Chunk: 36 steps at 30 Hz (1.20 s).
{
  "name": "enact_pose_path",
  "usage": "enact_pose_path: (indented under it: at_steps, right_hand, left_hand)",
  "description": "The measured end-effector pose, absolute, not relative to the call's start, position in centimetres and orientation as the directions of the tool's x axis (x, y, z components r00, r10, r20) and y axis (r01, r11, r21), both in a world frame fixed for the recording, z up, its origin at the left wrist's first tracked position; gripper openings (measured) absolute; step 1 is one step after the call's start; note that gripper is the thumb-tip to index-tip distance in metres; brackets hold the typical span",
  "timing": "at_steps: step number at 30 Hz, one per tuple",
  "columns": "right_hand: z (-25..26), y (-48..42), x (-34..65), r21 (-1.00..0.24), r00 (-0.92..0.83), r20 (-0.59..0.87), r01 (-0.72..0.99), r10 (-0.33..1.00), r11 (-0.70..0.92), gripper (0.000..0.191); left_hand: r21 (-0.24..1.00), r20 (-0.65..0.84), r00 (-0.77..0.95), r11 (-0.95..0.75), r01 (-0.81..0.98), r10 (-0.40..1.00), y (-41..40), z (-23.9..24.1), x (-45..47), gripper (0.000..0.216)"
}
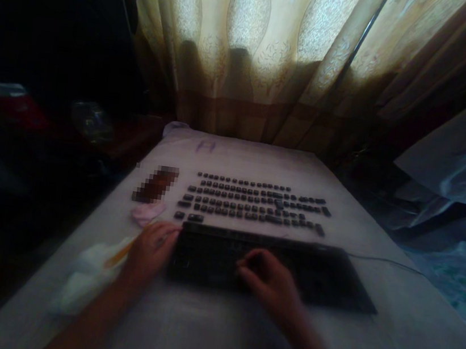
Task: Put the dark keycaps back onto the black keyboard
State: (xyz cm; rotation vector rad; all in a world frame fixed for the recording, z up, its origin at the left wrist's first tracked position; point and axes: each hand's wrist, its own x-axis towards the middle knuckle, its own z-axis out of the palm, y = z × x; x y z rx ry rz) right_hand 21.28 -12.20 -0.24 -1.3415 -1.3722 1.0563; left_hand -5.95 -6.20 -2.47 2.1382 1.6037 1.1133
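A black keyboard base (208, 263), its keycaps off as far as the blur shows, lies flat on the cloth-covered table. At its left end my left hand (152, 250) grips the edge, fingers bent and close together. Over the middle of the base, my right hand (268, 279) is closed with thumb and fingertips pinched; anything between them is too small and dark to make out. Loose black keycaps (246, 206) lie in several rows behind the base. Beside my left wrist a yellow stick-like thing (118, 255) rests near a crumpled white bag or cloth (88, 276).
A pink cloth (147, 212) and a pixelated reddish-brown object (156, 184) lie on the left. The keyboard's cable (384, 261) runs off right across the tablecloth (220, 333). Curtains (238, 72) hang behind, and white fabric (464, 147) hangs on the right.
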Motion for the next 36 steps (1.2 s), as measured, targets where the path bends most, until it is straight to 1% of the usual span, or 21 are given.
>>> enact_pose_path:
  at_steps: [4,7,10,12,13,14,16,19,24,28,32,36]
  right_hand:
    - [-0.2,-12.7,21.3,-0.953,-0.017,0.057,0.298,0.998,0.059,0.011]
    - [-0.2,-12.7,21.4,-0.933,-0.034,0.067,0.352,0.997,0.075,0.01]
    - [-0.5,-12.7,21.5,-0.914,-0.065,0.059,0.397,0.996,0.08,0.011]
    - [-0.8,-12.7,21.6,-0.895,-0.088,0.061,0.436,0.994,0.094,0.01]
    - [-1.0,-12.7,21.6,-0.885,-0.098,0.072,0.453,0.993,0.109,0.01]
    - [-1.2,-12.6,21.7,-0.876,-0.106,0.088,0.465,0.99,0.128,0.01]
    - [-1.5,-12.6,21.7,-0.859,-0.118,0.132,0.482,0.984,0.173,0.012]
    - [-1.7,-12.4,21.7,-0.838,-0.14,0.163,0.503,0.977,0.212,0.013]
    - [-1.3,-12.4,21.7,-0.806,-0.202,0.089,0.562,0.975,0.189,0.012]
    - [-1.1,-12.4,21.7,-0.786,-0.223,0.047,0.594,0.974,0.174,0.012]
    - [-1.1,-12.5,21.7,-0.781,-0.241,0.043,0.597,0.97,0.183,0.014]
    - [-1.1,-12.6,21.5,-0.769,-0.222,0.056,0.612,0.973,0.184,0.013]
  left_hand:
    - [0.634,0.392,0.108,-0.353,0.688,0.914,-6.0,-2.6,-5.9,0.026]
    - [0.62,0.385,0.128,-0.359,0.698,0.914,-6.0,-2.8,-6.1,0.025]
    - [0.549,0.44,0.156,-0.402,0.732,0.884,-5.6,-2.5,-6.3,0.025]
    - [0.46,0.486,0.205,-0.447,0.767,0.85,-4.8,-1.8,-6.3,0.024]
    - [0.4,0.486,0.251,-0.468,0.788,0.838,-4.3,-1.3,-6.2,0.023]
    - [0.337,0.464,0.305,-0.484,0.807,0.832,-3.6,-0.7,-6.1,0.023]
    - [0.225,0.371,0.41,-0.509,0.831,0.833,-2.1,0.4,-5.8,0.023]
    - [0.146,0.287,0.49,-0.543,0.827,0.823,0.0,1.6,-5.2,0.019]
    - [0.075,0.177,0.595,-0.614,0.786,0.784,2.5,1.7,-4.1,0.014]
    - [0.047,0.107,0.637,-0.644,0.763,0.763,3.9,1.1,-3.5,0.012]
    - [0.035,0.075,0.653,-0.657,0.753,0.753,4.5,0.9,-3.1,0.009]
    - [0.014,0.061,0.666,-0.668,0.744,0.744,4.5,1.1,-2.8,0.009]
